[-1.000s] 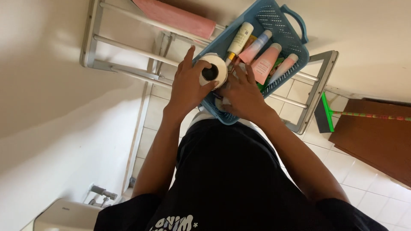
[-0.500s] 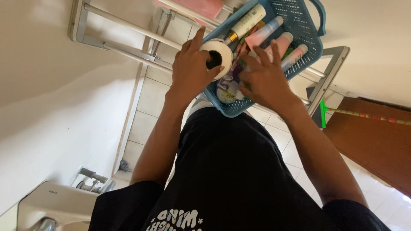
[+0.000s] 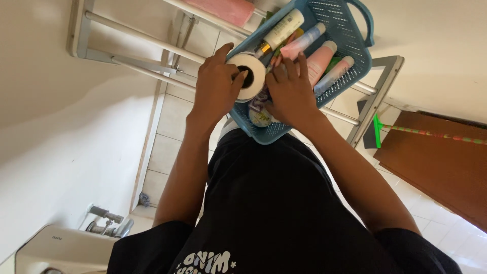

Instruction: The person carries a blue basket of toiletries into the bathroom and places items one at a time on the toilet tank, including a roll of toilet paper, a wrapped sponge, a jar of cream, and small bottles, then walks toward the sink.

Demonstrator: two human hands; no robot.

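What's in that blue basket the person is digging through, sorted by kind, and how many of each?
In the blue basket, as far as shows:
Tubes and bottles: 4, cream bottle, blue-capped tube, pink tube, white tube
White round container, held by left hand: 1
Pouch under right hand: 1
Total: 6

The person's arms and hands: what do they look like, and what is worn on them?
Both arms are bare from the short sleeves down. The left hand and the right hand wear no gloves, and no rings or watch can be seen. The shirt is black, with white lettering at its lower edge.
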